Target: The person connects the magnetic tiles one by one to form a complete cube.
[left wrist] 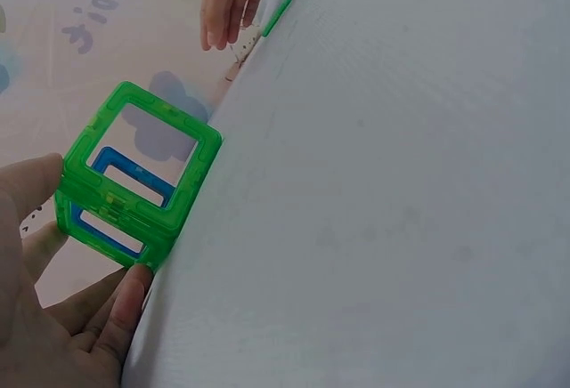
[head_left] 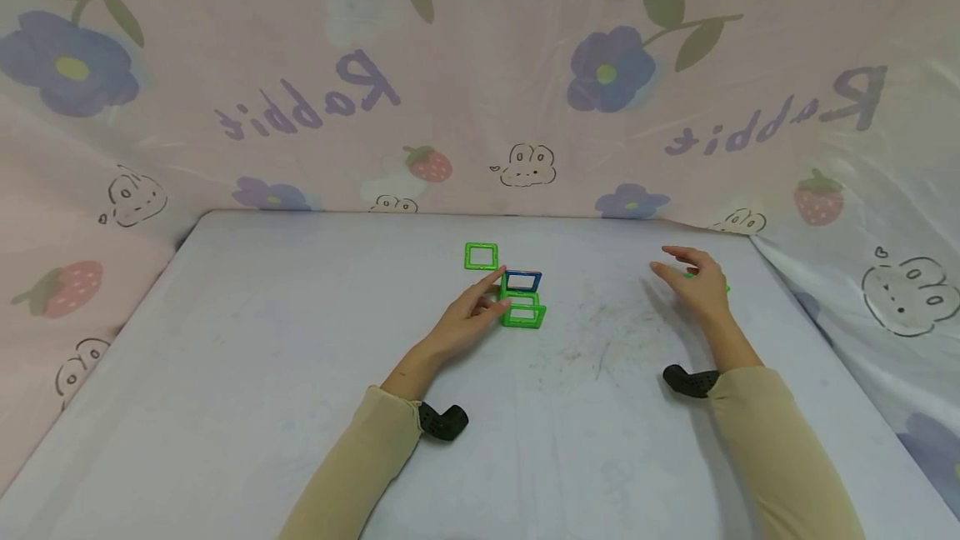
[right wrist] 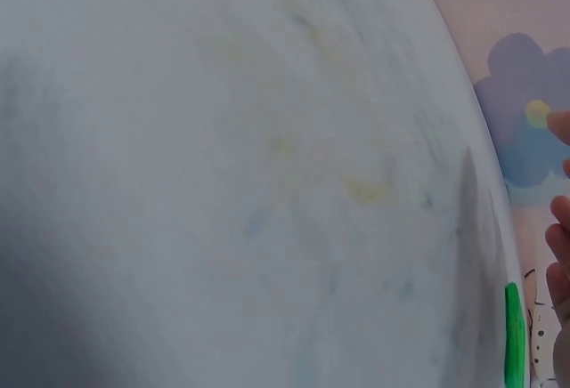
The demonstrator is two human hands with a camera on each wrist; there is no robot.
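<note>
- The left grip (head_left: 467, 319) has thumb and fingertips holding the left side of an assembly (left wrist: 118, 199) of open square frames, near the middle of the bench (head_left: 300, 315).
- The assembly is green, with a blue square (left wrist: 135, 168) standing at its far end.
- The right grip (head_left: 699, 282) is released, thumb and forefinger apart, fingers loosely bent, raised above the bench on the right.
- A green piece (left wrist: 277, 17) lies on the bench just beneath it, partly hidden by the hand in the head view.
- A loose green square (head_left: 468, 256) lies flat beyond the left fingertips, apart from the assembly.
- Both wrists, in tan sleeves (head_left: 367, 440), carry black devices (head_left: 444, 422).
- A flowered, rabbit-print curtain (head_left: 480, 107) hangs behind.
</note>
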